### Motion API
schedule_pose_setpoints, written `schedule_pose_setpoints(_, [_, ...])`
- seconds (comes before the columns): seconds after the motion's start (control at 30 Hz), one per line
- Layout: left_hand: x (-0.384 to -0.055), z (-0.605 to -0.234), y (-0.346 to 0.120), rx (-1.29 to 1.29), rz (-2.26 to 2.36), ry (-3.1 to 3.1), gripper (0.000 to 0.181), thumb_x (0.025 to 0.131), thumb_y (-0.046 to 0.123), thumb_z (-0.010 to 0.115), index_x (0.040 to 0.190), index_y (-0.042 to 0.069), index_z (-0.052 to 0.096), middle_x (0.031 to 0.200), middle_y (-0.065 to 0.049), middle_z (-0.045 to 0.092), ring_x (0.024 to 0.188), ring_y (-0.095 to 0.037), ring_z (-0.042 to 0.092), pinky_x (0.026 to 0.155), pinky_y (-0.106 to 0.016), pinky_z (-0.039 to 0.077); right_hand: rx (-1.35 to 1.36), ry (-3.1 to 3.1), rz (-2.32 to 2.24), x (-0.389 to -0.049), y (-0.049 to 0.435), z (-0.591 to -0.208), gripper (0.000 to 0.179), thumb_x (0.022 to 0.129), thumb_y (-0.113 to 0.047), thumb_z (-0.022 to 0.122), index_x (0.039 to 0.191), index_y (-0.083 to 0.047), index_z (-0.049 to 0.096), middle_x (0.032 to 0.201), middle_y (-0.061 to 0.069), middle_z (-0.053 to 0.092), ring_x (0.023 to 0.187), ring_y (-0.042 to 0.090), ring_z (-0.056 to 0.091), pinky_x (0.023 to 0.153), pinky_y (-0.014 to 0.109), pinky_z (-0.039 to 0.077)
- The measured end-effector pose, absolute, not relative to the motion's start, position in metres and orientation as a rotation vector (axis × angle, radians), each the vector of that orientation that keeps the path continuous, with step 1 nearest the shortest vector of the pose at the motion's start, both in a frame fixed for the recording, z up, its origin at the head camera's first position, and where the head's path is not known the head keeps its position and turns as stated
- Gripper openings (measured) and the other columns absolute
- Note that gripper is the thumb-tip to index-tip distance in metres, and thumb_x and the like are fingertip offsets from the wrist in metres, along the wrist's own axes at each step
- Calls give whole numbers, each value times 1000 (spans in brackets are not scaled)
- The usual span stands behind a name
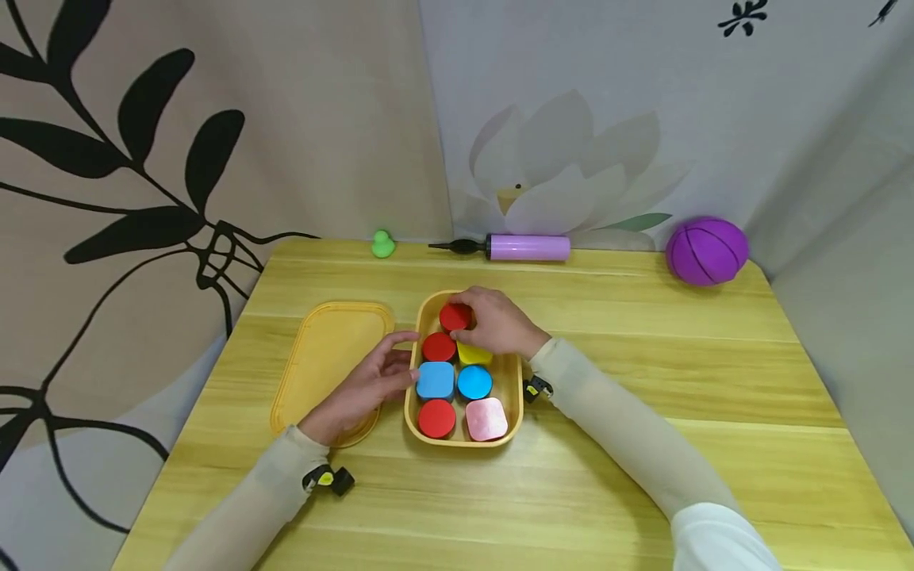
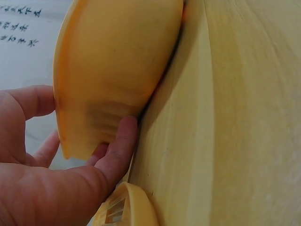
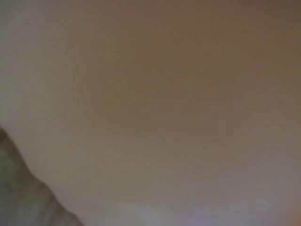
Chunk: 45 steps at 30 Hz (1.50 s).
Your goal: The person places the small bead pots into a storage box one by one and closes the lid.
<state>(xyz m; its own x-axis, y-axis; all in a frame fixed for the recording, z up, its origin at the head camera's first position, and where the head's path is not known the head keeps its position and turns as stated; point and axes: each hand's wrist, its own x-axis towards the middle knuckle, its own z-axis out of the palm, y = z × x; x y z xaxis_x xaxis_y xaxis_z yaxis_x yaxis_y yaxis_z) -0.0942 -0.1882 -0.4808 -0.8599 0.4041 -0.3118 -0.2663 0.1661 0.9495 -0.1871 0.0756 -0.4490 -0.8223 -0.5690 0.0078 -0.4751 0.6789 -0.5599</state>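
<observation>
In the head view a yellow plastic box (image 1: 515, 400) on the table holds several coloured pieces. My right hand (image 1: 498, 323) reaches over its far end, thumb and finger pinching a red round block (image 1: 454, 316). Partly under that hand is a yellow block (image 1: 474, 354). A second red round block (image 1: 439, 346), a blue square block (image 1: 435, 381), a blue round block (image 1: 474, 382), a third red one (image 1: 437, 419) and a pink square block (image 1: 487, 419) lie nearer. My left hand (image 1: 367, 385) touches the box's left side, its fingertips against the outer wall (image 2: 117, 61). The right wrist view is blurred.
A yellow lid (image 1: 324, 349) lies left of the box, partly beneath my left hand. Along the table's back edge stand a small green object (image 1: 383, 244), a purple hand pump (image 1: 528, 247) with a black nozzle, and a purple ball (image 1: 707, 251) by the curtain.
</observation>
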Motion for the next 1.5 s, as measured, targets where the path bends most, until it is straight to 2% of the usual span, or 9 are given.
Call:
schedule_pose_setpoints(0.17, [-94, -482, -189, 124, 1741, 1947, 63, 106, 23, 66, 161, 26, 34, 154, -21, 43, 134, -34, 53, 97, -38, 58, -845, 2748, -770, -186, 72, -452, 59, 93, -34, 80, 143, -8, 64, 121, 7, 70, 103, 24, 63, 94, 42, 55])
schedule_pose_setpoints(0.4, [-93, -482, -189, 135, 1752, 1938, 64, 107, 23, 65, 162, 24, 32, 155, -21, 42, 135, -34, 53, 99, -40, 58, -830, 2772, -706, -184, 71, -456, 55, 95, -37, 76, 142, -10, 66, 136, 7, 68, 119, 28, 65, 107, 46, 52])
schedule_pose_setpoints(0.57, [-94, -483, -188, 121, 1765, 1929, 62, 106, 22, 65, 160, 27, 35, 153, -19, 44, 134, -32, 53, 98, -41, 59, -824, 2786, -695, -183, 72, -456, 56, 96, -39, 75, 143, -10, 66, 140, 8, 66, 124, 30, 64, 110, 48, 50])
schedule_pose_setpoints(0.83, [-94, -481, -187, 143, 1760, 1932, 63, 106, 23, 65, 161, 24, 33, 155, -22, 42, 135, -34, 53, 99, -41, 58, -861, 2793, -748, -184, 76, -452, 51, 97, -37, 74, 137, -6, 70, 130, 9, 68, 117, 28, 65, 106, 46, 53])
schedule_pose_setpoints(1.0, [-94, -479, -188, 135, 1753, 1936, 63, 106, 24, 66, 161, 26, 34, 155, -21, 43, 135, -33, 53, 99, -40, 58, -905, 2768, -816, -186, 80, -452, 47, 98, -37, 74, 133, -6, 71, 129, 9, 68, 117, 27, 64, 106, 45, 53])
schedule_pose_setpoints(1.23, [-93, -478, -186, 126, 1754, 1938, 63, 105, 24, 67, 160, 28, 36, 154, -18, 44, 135, -32, 53, 99, -39, 58, -884, 2698, -1032, -183, 91, -447, 43, 100, -34, 73, 133, -6, 71, 126, 7, 67, 105, 27, 67, 91, 40, 58])
schedule_pose_setpoints(1.5, [-92, -477, -186, 141, 1759, 1977, 63, 106, 21, 66, 161, 22, 36, 153, -20, 45, 132, -32, 54, 97, -38, 59, -934, 2643, -1187, -171, 95, -440, 40, 100, -29, 74, 132, -4, 70, 125, 12, 69, 114, 31, 67, 92, 44, 62])
